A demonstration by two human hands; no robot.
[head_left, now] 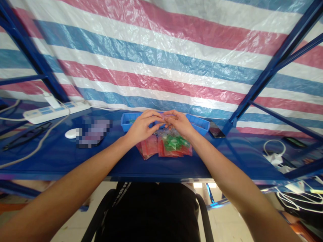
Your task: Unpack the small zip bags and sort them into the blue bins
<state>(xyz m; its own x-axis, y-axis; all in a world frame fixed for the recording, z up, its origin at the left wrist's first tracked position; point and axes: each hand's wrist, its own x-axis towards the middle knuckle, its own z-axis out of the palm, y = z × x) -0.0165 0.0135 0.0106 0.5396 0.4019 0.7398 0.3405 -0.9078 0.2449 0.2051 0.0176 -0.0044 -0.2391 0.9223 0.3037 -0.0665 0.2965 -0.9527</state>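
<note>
In a narrow pinch, the fingertips of the left hand [144,125] and right hand [179,123] stand close together before the blue plastic bins [202,128]; what lies between them is too small to tell. Just below, on the blue tabletop [151,169], lie red-tinted plastic bags [149,147], with green-tinted plastic pieces [176,143] on the right-hand pile. The bags look light, limp and slippery, likely easily creased; a thumb-and-forefinger pinch at a corner should hold best.
</note>
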